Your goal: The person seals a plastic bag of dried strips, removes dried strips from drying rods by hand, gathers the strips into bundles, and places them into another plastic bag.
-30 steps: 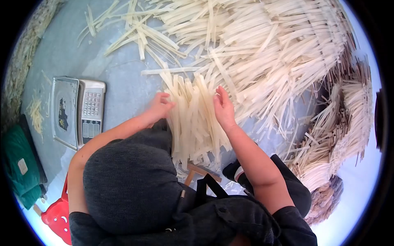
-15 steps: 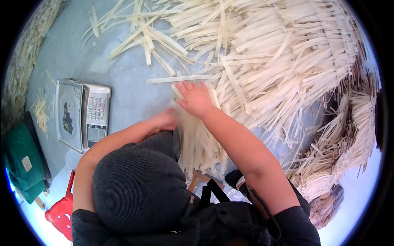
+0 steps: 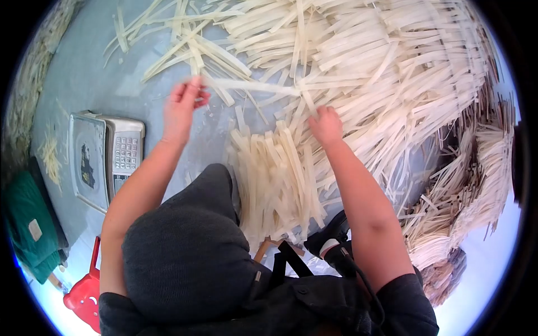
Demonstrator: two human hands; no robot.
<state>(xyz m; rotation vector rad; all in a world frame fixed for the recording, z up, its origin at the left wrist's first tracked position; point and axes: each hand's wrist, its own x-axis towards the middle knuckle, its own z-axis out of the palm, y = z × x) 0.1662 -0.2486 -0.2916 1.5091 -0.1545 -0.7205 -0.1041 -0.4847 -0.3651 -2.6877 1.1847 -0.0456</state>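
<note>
My left hand (image 3: 184, 106) is raised over the grey floor, its fingers pinched on the left end of a pale flat strip (image 3: 252, 86). That strip stretches rightward and is smeared by motion. Over the edge of the large pile, my right hand (image 3: 327, 126) has its fingers curled at the lower end of another pale strip (image 3: 307, 102), seemingly gripping it. Between my arms lies a bundle of strips (image 3: 274, 179), roughly lined up lengthwise beside my dark-clothed knee. The material of the strips cannot be told for sure.
A large pile of pale strips (image 3: 386, 73) spreads across the upper right. Loose strips (image 3: 196, 47) lie crossed at the top. On the left stand a digital scale (image 3: 128, 148), a green cloth item (image 3: 31, 218) and a red bear-shaped object (image 3: 84, 299).
My left hand has moved up and left from beside the bundle and now holds a strip. My right hand has left the bundle's top and shifted right to the pile.
</note>
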